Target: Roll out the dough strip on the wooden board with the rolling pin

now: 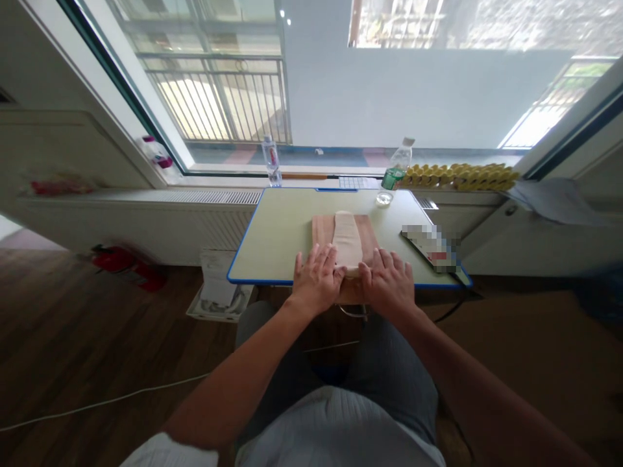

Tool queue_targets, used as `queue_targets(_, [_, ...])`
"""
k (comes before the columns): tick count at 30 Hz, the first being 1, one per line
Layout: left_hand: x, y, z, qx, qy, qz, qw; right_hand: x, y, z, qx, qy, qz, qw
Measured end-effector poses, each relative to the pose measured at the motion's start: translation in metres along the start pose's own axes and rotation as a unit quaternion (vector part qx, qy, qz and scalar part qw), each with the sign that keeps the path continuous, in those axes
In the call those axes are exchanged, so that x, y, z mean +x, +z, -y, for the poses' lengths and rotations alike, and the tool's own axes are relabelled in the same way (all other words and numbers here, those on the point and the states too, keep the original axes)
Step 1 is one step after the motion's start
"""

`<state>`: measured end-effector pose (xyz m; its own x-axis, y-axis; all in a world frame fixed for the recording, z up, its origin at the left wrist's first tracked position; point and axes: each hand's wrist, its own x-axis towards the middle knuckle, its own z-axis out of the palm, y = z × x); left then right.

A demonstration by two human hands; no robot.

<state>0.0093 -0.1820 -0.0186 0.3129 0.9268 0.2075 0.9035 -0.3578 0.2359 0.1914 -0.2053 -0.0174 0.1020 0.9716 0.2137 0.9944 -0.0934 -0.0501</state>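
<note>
A long, flat strip of pale dough (347,237) lies lengthwise on a wooden board (321,228), its near end thicker where my thumbs are. My left hand (317,277) rests at the board's near left part, fingers stretched forward and apart, the thumb at the dough's near edge. On the other side, my right hand (388,280) lies at the board's near right corner with its fingers extended and its thumb by the same edge. Neither hand is closed around the dough. My palms hide the board's near corners.
The board stands on a small table (272,233) with a blue rim. A phone-like device (431,250), partly pixelated, lies at the right. A green-labelled bottle (395,172) stands at the back; another clear bottle (271,162) is near the sill. A red extinguisher (127,266) lies left.
</note>
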Motion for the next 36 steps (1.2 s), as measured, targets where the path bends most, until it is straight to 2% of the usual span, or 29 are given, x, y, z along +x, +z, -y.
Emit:
queue_targets(4, [-0.01,0.0,-0.001,-0.004,0.001,0.003,1.0,-0.01,0.002,0.0,0.012,0.001,-0.011,1.0])
queue_targets(11, [0.026,-0.002,0.003,0.015,-0.006,0.027,1.0,0.025,0.004,0.002,0.027,0.015,-0.01,0.999])
queue_targets(14, [0.033,-0.003,0.004,0.015,0.0,0.03,0.999,0.034,0.007,0.001,0.025,0.012,-0.015,1.0])
queue_targets(17, [0.024,-0.003,0.004,0.007,0.008,0.022,1.0,0.023,0.009,-0.001,0.021,-0.004,-0.025,0.999])
queue_targets(23, [-0.016,0.0,0.004,-0.009,0.017,0.002,1.0,-0.026,0.008,-0.004,0.025,-0.034,-0.053,0.998])
queue_targets(26, [-0.031,0.0,0.003,-0.01,0.022,0.0,1.0,-0.039,0.009,-0.003,0.033,-0.041,-0.061,0.997])
queue_targets(31, [-0.035,-0.003,0.002,-0.004,0.019,0.004,1.0,-0.038,0.01,-0.002,0.042,-0.034,-0.056,0.997])
queue_targets(36, [-0.012,-0.006,0.001,-0.006,0.008,0.015,1.0,-0.018,0.009,-0.001,0.052,-0.016,-0.024,0.998])
